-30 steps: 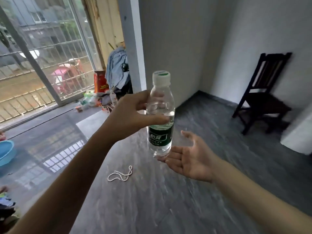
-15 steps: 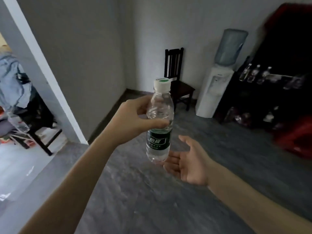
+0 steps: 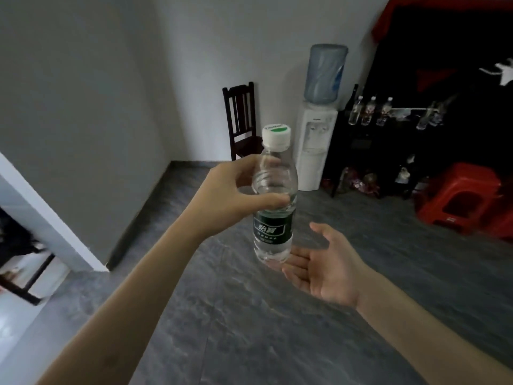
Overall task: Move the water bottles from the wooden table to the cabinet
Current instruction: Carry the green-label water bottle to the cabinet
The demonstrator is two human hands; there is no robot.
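Note:
My left hand [image 3: 236, 195] grips a clear water bottle [image 3: 274, 232] around its upper body, holding it upright in mid-air at the centre of the view. The bottle has a white cap and a dark green label. My right hand [image 3: 324, 268] is open, palm up, just right of and below the bottle's base, fingertips close to it. At the right stands a dark cabinet [image 3: 410, 140] with several water bottles [image 3: 370, 111] lined up on its shelf.
A white water dispenser [image 3: 316, 140] with a blue jug stands left of the cabinet. A dark wooden chair [image 3: 240, 118] is against the back wall. Red plastic stools [image 3: 460, 195] sit at the right. The floor is grey tile; a doorway opens at the left.
The view has swung right from the window and doorway toward the cabinet, which now looks nearer. Both hands keep the same pose around the bottle.

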